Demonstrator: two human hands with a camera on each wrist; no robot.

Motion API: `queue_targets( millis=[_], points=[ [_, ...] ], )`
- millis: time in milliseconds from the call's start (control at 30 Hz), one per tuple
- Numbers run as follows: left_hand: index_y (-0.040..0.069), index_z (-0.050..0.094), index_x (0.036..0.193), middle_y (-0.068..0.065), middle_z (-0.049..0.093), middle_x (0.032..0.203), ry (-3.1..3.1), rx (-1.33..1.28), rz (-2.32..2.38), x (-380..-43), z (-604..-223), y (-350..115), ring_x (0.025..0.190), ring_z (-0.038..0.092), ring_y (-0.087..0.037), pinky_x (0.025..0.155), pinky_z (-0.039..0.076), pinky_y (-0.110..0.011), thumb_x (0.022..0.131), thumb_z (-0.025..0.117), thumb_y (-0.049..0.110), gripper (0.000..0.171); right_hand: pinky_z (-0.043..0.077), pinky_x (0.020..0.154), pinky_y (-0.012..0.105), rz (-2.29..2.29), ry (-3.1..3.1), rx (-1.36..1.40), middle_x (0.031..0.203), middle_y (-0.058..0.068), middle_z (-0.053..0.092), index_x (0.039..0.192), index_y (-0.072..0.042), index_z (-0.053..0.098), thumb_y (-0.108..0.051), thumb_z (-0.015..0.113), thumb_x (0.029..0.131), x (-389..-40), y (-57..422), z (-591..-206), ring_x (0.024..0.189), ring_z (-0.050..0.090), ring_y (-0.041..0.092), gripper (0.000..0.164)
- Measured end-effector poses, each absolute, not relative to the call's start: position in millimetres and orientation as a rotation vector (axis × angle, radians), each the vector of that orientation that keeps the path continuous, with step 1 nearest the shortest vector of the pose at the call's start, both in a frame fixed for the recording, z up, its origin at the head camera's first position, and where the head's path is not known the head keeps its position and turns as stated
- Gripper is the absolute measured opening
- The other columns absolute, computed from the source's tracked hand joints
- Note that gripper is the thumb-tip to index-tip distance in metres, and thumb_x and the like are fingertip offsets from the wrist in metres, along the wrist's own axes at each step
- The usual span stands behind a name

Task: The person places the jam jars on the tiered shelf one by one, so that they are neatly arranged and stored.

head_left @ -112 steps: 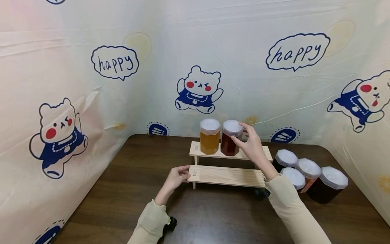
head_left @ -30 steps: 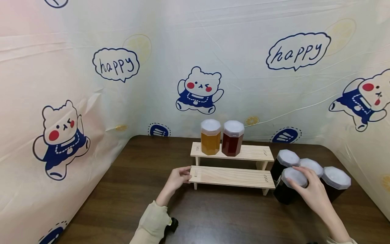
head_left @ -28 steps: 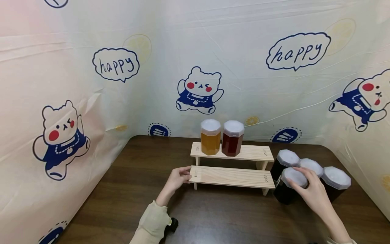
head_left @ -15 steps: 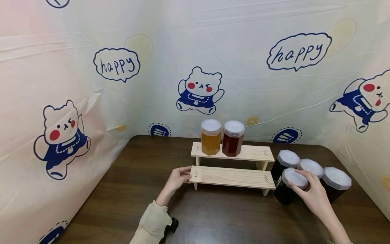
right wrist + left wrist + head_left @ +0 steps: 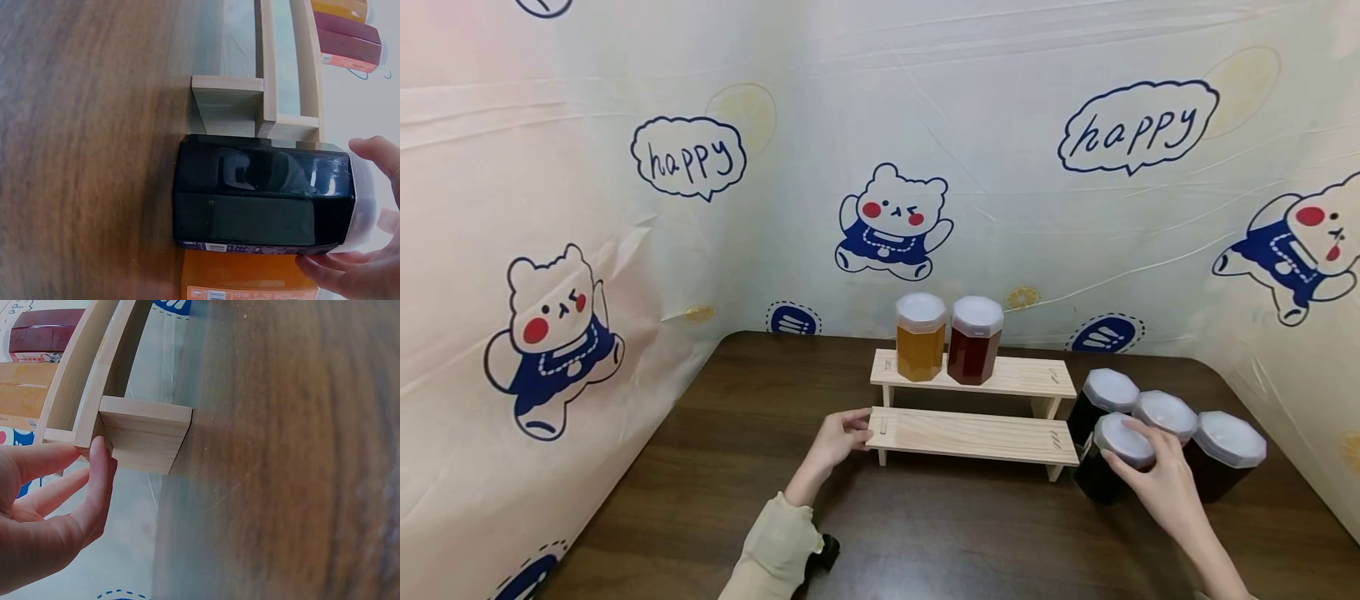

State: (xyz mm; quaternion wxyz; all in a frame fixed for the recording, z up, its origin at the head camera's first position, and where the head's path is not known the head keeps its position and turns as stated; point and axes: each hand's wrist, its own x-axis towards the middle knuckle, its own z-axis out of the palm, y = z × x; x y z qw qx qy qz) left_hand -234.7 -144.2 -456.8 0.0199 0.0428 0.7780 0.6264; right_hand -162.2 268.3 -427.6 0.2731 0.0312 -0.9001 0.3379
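Observation:
My left hand [image 5: 838,442] pinches the left end of the lower shelf of a two-tier wooden rack [image 5: 973,433]. In the left wrist view, the thumb and fingers meet at the board's end, above the rack's leg [image 5: 150,431]. My right hand [image 5: 1172,483] is at a dark jar [image 5: 1093,479] just right of the rack, thumb and fingers around its white lid [image 5: 1123,440]. The right wrist view shows this dark jar [image 5: 269,194] standing upright on the table. On the upper shelf, an amber jar [image 5: 920,350] and a red jar [image 5: 973,354] stand side by side.
Three more white-lidded jars cluster on the right: a back jar [image 5: 1108,389], a middle jar [image 5: 1165,414] and a right-hand jar [image 5: 1225,442]. The brown table [image 5: 925,533] is enclosed by a printed curtain [image 5: 760,217].
My right hand has let go of the red jar on the upper shelf and moved right to the dark jar. Lately its thumb has shifted slightly at the lid. My left hand stays at the rack.

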Motion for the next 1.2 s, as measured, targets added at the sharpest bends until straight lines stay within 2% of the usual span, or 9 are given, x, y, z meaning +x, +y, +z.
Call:
queue_targets(
  millis=[200,367,600,700,733,900,1000,1200],
  points=[
    [-0.015,0.050,0.115,-0.018,0.055,0.082,2.407,0.132,1.932,-234.5,-456.2,-144.3,0.061,0.054,-0.012,0.059,0.055,-0.034,0.077,0.057,-0.011,0.038,0.035,0.072,0.053,0.930,-2.433,0.037,0.110,0.030,0.041,0.113,0.001,0.052,-0.012,0.074,0.068,-163.9,265.6,-431.0,0.099,0.040,0.044,0.052],
    [-0.017,0.049,0.115,-0.021,0.054,0.084,2.386,0.138,1.941,-229.0,-445.6,-143.1,0.062,0.054,-0.013,0.059,0.055,-0.034,0.078,0.055,-0.013,0.038,0.036,0.069,0.053,0.915,-2.428,-0.002,0.108,0.030,0.043,0.112,-0.001,0.053,-0.012,0.075,0.065,-164.4,264.5,-430.4,0.096,0.042,0.044,0.053],
    [-0.019,0.048,0.114,-0.024,0.053,0.084,2.413,0.147,1.925,-217.2,-427.8,-138.6,0.064,0.054,-0.016,0.062,0.055,-0.040,0.078,0.053,-0.014,0.036,0.036,0.068,0.053,0.904,-2.425,-0.061,0.107,0.027,0.044,0.110,-0.004,0.057,-0.014,0.078,0.062,-167.1,265.2,-430.4,0.095,0.043,0.044,0.053],
    [-0.016,0.050,0.114,-0.023,0.053,0.084,2.405,0.167,1.954,-223.5,-439.2,-141.7,0.064,0.056,-0.018,0.061,0.055,-0.038,0.078,0.055,-0.012,0.036,0.036,0.066,0.052,0.894,-2.415,-0.070,0.105,0.025,0.045,0.110,-0.005,0.058,-0.014,0.078,0.061,-167.4,264.7,-431.5,0.093,0.045,0.043,0.053],
    [-0.011,0.053,0.115,-0.019,0.054,0.082,2.389,0.246,1.991,-229.5,-450.6,-145.6,0.064,0.056,-0.016,0.059,0.055,-0.034,0.079,0.058,-0.007,0.036,0.035,0.066,0.052,0.890,-2.412,-0.072,0.105,0.025,0.045,0.110,-0.005,0.058,-0.014,0.078,0.061,-167.7,264.5,-432.0,0.092,0.045,0.043,0.053],
    [-0.008,0.055,0.115,-0.016,0.055,0.082,2.385,0.287,1.989,-237.6,-465.6,-149.9,0.065,0.057,-0.017,0.057,0.055,-0.031,0.079,0.061,-0.002,0.037,0.036,0.065,0.053,0.892,-2.403,-0.083,0.105,0.024,0.046,0.109,-0.006,0.058,-0.014,0.078,0.061,-169.0,263.5,-433.0,0.091,0.046,0.043,0.053],
    [-0.013,0.052,0.114,-0.019,0.055,0.083,2.397,0.159,1.931,-235.7,-458.3,-146.1,0.064,0.056,-0.016,0.059,0.055,-0.032,0.078,0.057,-0.009,0.037,0.036,0.066,0.053,0.905,-2.405,-0.094,0.106,0.024,0.045,0.110,-0.006,0.058,-0.014,0.078,0.062,-169.0,262.5,-432.4,0.092,0.045,0.044,0.052],
    [-0.016,0.049,0.115,-0.022,0.054,0.084,2.382,0.158,1.932,-236.6,-457.4,-146.5,0.062,0.054,-0.014,0.059,0.055,-0.036,0.077,0.056,-0.012,0.038,0.035,0.069,0.055,0.920,-2.384,-0.074,0.107,0.026,0.045,0.109,-0.005,0.058,-0.013,0.078,0.062,-168.3,260.9,-427.9,0.096,0.044,0.042,0.052]
  ],
)
